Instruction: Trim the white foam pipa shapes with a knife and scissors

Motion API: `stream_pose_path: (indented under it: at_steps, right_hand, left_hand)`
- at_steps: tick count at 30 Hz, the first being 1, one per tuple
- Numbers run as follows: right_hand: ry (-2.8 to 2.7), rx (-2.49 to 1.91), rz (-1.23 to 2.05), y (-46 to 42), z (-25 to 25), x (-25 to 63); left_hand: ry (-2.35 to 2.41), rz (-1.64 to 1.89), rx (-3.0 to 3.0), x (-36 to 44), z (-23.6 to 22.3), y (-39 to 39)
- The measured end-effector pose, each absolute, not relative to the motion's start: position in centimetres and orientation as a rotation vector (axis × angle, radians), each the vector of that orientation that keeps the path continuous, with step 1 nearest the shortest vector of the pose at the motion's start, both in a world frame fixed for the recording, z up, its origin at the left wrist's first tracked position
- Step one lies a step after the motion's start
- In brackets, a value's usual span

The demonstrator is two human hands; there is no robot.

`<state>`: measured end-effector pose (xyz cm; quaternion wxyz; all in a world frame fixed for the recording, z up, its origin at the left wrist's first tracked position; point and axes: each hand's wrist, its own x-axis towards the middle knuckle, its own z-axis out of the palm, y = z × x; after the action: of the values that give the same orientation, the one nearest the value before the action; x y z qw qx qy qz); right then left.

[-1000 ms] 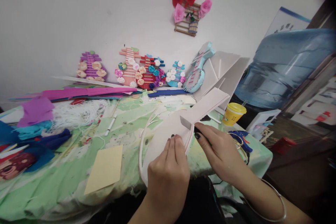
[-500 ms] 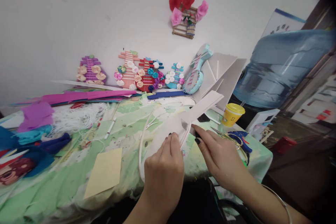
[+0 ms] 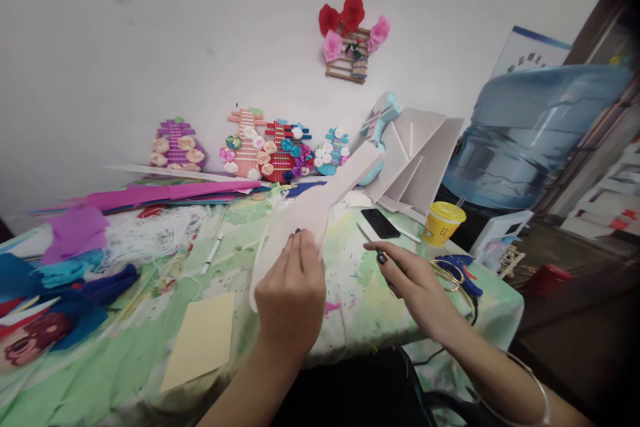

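Note:
My left hand (image 3: 293,293) is closed on a white foam board piece (image 3: 345,177) with a long neck and a wider body, held tilted above the table. The hand hides part of its lower body. To its right, my right hand (image 3: 423,290) grips a craft knife (image 3: 364,233). Its thin blade points up and left, apart from the board, and the fingers cover most of its dark handle. A black phone (image 3: 380,223) lies just beyond the knife.
A yellow cup (image 3: 444,221), gold-handled scissors (image 3: 447,273) and a blue tool (image 3: 463,273) are at the right. White string (image 3: 155,233), a pen (image 3: 213,253) and yellow paper (image 3: 203,337) lie left. Decorated instrument shapes (image 3: 245,143) stand along the wall.
The knife has come away from the board's edge, and my right hand is now apart from it. My left hand has shifted left with the board. A strip beside the board no longer shows.

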<state>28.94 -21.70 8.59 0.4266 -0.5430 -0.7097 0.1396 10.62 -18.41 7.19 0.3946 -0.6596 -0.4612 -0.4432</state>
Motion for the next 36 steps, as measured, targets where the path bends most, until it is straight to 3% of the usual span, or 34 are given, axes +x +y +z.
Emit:
stream_pose_path:
  at_steps: [4, 13, 19, 26, 36]
  right_hand:
    - [-1.359, -1.116, 0.824, -19.4, 8.4, 27.5]
    - [-1.226, -1.082, 0.91, -14.1, 6.4, 26.2]
    - [-1.432, -1.066, 0.85, -12.3, 8.7, 29.4]
    - [-1.825, -0.938, 0.74, -12.5, 12.4, 29.6]
    - [-2.007, -0.794, 0.7, -11.9, 13.6, 30.2]
  left_hand:
    - [-1.115, -1.071, -1.72, 12.2, 5.4, -17.0]
    - [-1.0, -1.147, -2.156, 12.8, 2.3, -14.4]
    - [-1.345, -1.367, -2.174, 8.8, 6.5, -9.5]
    - [-1.428, -1.327, -2.463, 8.3, 13.3, -7.0]
    - [-1.557, -1.845, -2.983, 9.2, 13.5, -8.2]
